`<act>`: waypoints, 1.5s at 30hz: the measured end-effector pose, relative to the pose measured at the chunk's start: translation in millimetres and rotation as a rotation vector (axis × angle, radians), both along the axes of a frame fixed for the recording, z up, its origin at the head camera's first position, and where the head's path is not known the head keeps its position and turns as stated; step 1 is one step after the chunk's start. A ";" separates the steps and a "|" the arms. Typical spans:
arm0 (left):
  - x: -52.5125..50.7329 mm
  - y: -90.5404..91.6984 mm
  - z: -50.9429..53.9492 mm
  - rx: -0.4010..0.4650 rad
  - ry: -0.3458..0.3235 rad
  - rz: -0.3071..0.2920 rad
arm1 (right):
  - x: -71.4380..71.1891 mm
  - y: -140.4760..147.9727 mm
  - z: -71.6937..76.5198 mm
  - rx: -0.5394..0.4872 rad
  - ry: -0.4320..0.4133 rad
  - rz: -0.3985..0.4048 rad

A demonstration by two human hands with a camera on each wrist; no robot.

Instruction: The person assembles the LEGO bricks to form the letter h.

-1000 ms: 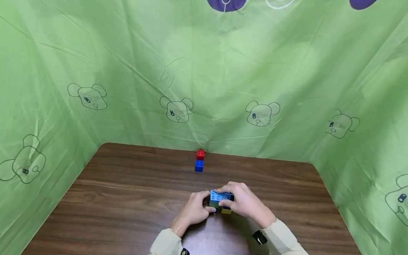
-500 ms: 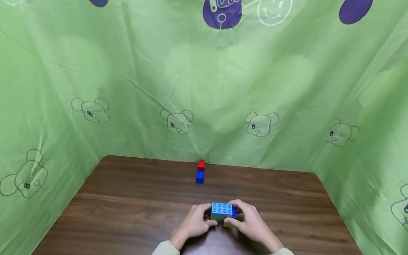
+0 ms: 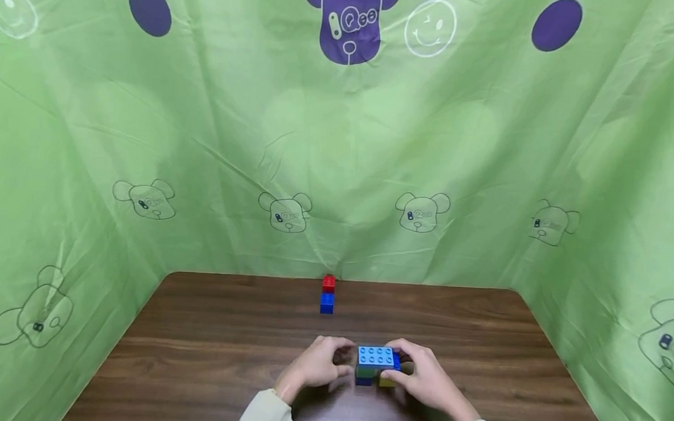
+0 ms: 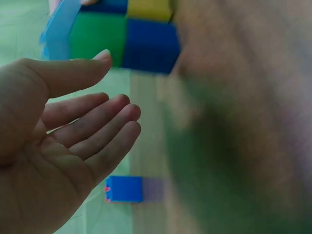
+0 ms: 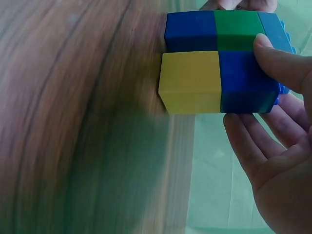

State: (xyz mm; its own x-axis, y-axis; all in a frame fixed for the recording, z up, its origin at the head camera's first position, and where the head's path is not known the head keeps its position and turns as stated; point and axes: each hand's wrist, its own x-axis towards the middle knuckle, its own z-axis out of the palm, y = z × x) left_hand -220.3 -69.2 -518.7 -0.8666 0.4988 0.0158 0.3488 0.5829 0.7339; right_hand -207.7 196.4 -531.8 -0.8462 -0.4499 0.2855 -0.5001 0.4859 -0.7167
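A light blue brick (image 3: 375, 357) tops a small assembly standing on the table. Under its left part are a green brick (image 4: 97, 36) and a dark blue brick (image 4: 151, 45); to the right a blue brick (image 5: 248, 80) rests on a yellow one (image 5: 190, 80). My left hand (image 3: 316, 364) is just left of the assembly, fingers relaxed and apart from it, palm facing it in the left wrist view. My right hand (image 3: 428, 379) grips the blue brick at the assembly's right side, thumb in front and fingers behind.
Farther back on the wooden table (image 3: 222, 331), a blue brick (image 3: 327, 303) stands in front of a red brick (image 3: 329, 283). A green patterned cloth (image 3: 352, 141) hangs behind the table and along both sides.
My left hand has let go of the assembly's left side. My right hand has shifted from over the top to the right side. The head view has tilted up.
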 end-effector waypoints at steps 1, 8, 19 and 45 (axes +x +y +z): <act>-3.5 -2.0 2.7 -0.014 0.007 0.002 | 0.2 2.0 0.7 -0.002 -0.014 -0.002; -38.3 -12.2 14.5 -0.168 0.224 0.110 | -0.5 13.5 1.1 0.009 -0.045 -0.016; -91.1 -12.5 -2.3 -0.509 0.407 0.289 | -0.9 19.3 2.7 0.022 -0.090 -0.014; -119.1 11.4 -13.4 -0.646 0.611 0.316 | -5.0 20.9 -3.4 0.022 -0.041 -0.038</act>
State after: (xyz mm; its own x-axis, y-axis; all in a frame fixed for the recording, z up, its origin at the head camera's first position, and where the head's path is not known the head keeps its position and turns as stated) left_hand -339.4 -57.8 -532.0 -0.8961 0.3128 0.3148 0.3226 0.9463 -0.0220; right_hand -212.7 217.3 -535.1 -0.8735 -0.4232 0.2407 -0.4516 0.5194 -0.7254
